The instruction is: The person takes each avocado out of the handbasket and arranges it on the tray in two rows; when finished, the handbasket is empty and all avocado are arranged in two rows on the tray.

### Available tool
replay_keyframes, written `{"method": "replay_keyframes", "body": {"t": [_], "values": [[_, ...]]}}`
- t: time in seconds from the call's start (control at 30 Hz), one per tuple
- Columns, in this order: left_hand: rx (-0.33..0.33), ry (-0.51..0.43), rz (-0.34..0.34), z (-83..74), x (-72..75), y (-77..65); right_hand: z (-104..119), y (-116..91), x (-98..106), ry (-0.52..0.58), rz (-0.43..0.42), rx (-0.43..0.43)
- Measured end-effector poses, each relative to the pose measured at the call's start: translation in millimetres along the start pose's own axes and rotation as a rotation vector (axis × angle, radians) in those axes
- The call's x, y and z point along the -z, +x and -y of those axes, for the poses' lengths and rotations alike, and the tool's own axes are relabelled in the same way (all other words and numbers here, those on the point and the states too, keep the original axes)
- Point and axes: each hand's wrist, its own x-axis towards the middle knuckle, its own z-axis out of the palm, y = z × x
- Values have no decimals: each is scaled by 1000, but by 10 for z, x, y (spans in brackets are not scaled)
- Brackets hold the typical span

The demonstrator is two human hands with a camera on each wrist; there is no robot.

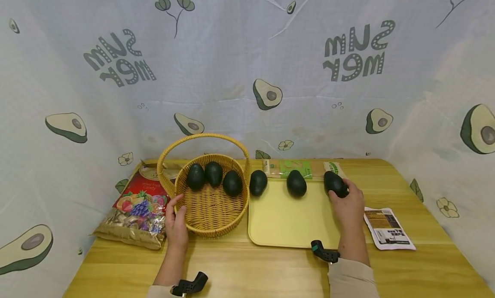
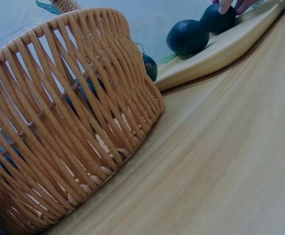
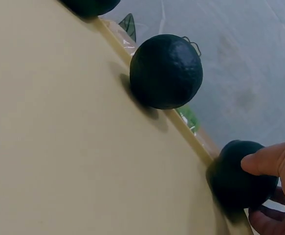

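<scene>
Green so dark it passed for black, the held avocado (image 1: 334, 184) was at the far right corner of the tray (image 1: 286, 223) as I watched the feed; the right hand (image 1: 349, 201) had it pinched, thumb curved over one face and fingers tucked round the other, spread no wider than the avocado; I could not tell whether the tray bore its weight; along the tray's far edge sat two more, the middle avocado (image 1: 296, 183) and the left avocado (image 1: 258, 183), the latter just beside the basket (image 1: 214, 210); three others, the basket avocados (image 1: 213, 174), lay together toward the basket's far side. I judged the work midway: three avocados in the basket, two resting on the tray and one in hand; that last one I counted as unfinished, since the fingers were round it. At the basket's left rim was the left hand (image 1: 177, 227), thumb and forefinger parted and loosely bent; I could not tell whether they gripped the rim or only touched it. Farther out, a candy bag (image 1: 141, 203) lay left of the basket, a long packet (image 1: 290, 165) behind the tray and a pouch (image 1: 388, 228) to its right; all were on the table (image 1: 247, 268), before a printed curtain (image 1: 232, 53).
</scene>
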Motion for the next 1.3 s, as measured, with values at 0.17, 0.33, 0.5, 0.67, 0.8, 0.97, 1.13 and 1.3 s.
{"method": "replay_keyframes", "body": {"t": [0.17, 0.33, 0.5, 0.67, 0.8, 0.97, 1.13, 1.3], "values": [[-5, -1, -2, 9, 0, -4, 1, 12, -16, 8, -11, -4], [-7, -2, -2, 16, -3, -1, 8, 20, -6, 7, -2, -15], [-9, -5, -5, 26, -2, 0, 58, 19, 38, -16, 12, -2], [-8, 5, -5, 30, 3, -8, 197, -40, 138, -20, -7, 20], [-14, 6, -12, 30, -8, -4, 317, -95, 202, 36, -33, 50], [-16, 16, -22, 29, -20, 1, 391, -127, 219, 53, -37, 64], [-13, 21, -20, 19, -14, 3, 496, -178, 227, 123, -7, 52], [-22, 23, -14, 11, -9, 17, 803, -339, 165, 219, 32, 185]]}}
